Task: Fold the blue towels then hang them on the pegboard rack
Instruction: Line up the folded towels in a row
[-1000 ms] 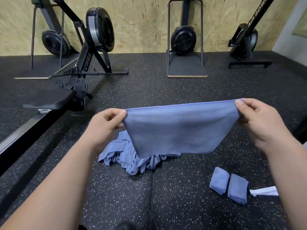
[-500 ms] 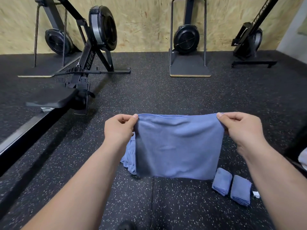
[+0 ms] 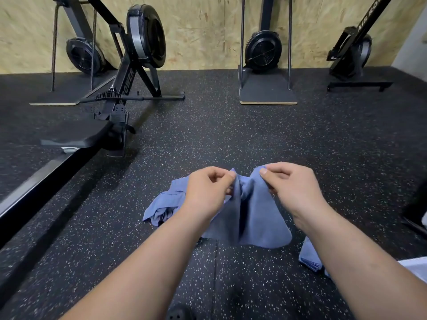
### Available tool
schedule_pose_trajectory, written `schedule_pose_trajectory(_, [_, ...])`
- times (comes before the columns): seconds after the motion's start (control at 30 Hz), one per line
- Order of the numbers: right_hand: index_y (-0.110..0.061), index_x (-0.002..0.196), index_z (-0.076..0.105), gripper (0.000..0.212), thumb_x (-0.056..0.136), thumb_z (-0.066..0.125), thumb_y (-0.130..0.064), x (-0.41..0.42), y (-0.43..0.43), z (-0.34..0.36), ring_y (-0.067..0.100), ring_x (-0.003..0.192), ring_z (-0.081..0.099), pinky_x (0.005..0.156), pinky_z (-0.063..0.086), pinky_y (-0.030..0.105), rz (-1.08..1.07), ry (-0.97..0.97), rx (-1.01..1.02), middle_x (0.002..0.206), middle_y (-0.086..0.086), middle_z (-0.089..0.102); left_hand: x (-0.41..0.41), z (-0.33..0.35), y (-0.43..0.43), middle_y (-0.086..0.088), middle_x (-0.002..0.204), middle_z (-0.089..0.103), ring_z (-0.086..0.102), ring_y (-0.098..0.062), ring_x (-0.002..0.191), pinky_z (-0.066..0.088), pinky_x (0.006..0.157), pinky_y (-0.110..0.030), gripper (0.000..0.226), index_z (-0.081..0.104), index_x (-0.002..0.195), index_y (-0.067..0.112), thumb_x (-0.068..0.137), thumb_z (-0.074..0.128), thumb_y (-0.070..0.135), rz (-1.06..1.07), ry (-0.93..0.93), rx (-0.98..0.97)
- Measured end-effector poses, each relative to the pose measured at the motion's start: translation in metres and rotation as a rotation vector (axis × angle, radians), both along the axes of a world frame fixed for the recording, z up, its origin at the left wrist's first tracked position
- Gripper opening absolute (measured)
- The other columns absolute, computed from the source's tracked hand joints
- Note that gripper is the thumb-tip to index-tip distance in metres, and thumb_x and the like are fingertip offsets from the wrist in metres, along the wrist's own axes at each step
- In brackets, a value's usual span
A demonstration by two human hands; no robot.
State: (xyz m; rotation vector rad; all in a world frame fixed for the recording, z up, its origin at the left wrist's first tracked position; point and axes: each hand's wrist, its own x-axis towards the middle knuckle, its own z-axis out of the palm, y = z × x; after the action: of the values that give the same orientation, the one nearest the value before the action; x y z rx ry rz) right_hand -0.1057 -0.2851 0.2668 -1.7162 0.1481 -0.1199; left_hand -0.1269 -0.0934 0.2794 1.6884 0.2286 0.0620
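Nearest to us, at the right, we count one folded towel (image 3: 309, 257) lying on the speckled black floor (image 3: 254, 135), partly hidden behind the right forearm. Just beside it, at the right edge, is one white thing (image 3: 413, 266) that we cannot identify.

Further out, two hands hold one blue towel (image 3: 258, 218) up over the floor. The left hand (image 3: 208, 192) pinches one top corner between thumb and forefinger, its other fingers curled in. The right hand (image 3: 293, 188) pinches the other top corner the same way. The two hands are close together, so the cloth sags in a deep fold between them and hangs down in two flaps.

Behind the left hand lies one heap of blue cloth (image 3: 161, 204), crumpled on the floor. We cannot tell how many towels are in it.

Beyond that we count four exercise machines (image 3: 145, 35): one stretched out at the left, and three at the far wooden wall (image 3: 208, 31).
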Motion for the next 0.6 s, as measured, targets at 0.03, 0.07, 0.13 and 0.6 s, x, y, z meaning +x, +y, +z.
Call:
schedule_pose_trajectory(0.03, [-0.021,0.093,0.083,0.005,0.094,0.08,-0.017,-0.003,0.005,-0.001,0.017,0.082,0.076,0.09,0.061,0.049,0.022,-0.003,-0.022,0.084,-0.001,0.081,-0.002,0.0,-0.004,0.001,0.074,0.075,0.071,-0.008,0.065,0.054,0.061,-0.019,0.014,0.078,0.091,0.005,0.098,0.075,0.018,-0.013,0.005,-0.011])
schedule_pose_trajectory(0.07, [-0.022,0.093,0.082,0.006,0.094,0.08,-0.017,-0.005,0.008,-0.001,0.017,0.084,0.077,0.091,0.062,0.048,0.042,-0.011,-0.052,0.085,-0.003,0.081,-0.003,-0.001,-0.007,0.0,0.076,0.075,0.071,-0.008,0.066,0.052,0.06,-0.016,0.014,0.078,0.093,0.004,0.098,0.074,0.016,-0.028,0.013,-0.023])
schedule_pose_trajectory(0.13, [-0.025,0.091,0.083,0.007,0.093,0.081,-0.018,-0.009,0.015,-0.002,0.01,0.086,0.077,0.091,0.063,0.044,0.076,-0.053,-0.139,0.086,-0.011,0.081,-0.004,-0.002,-0.011,0.0,0.076,0.076,0.073,-0.007,0.066,0.05,0.059,-0.014,0.012,0.077,0.095,0.004,0.099,0.073,0.014,-0.056,0.029,-0.032])
schedule_pose_trajectory(0.6, [-0.034,0.104,0.082,0.014,0.091,0.082,-0.028,-0.026,0.024,-0.001,-0.006,0.085,0.067,0.079,0.048,0.01,0.069,-0.294,-0.56,0.096,-0.02,0.074,-0.011,0.005,-0.013,-0.016,0.089,0.08,0.079,-0.025,0.081,0.05,0.058,-0.02,0.025,0.076,0.103,0.001,0.099,0.052,-0.005,-0.14,0.119,-0.163])
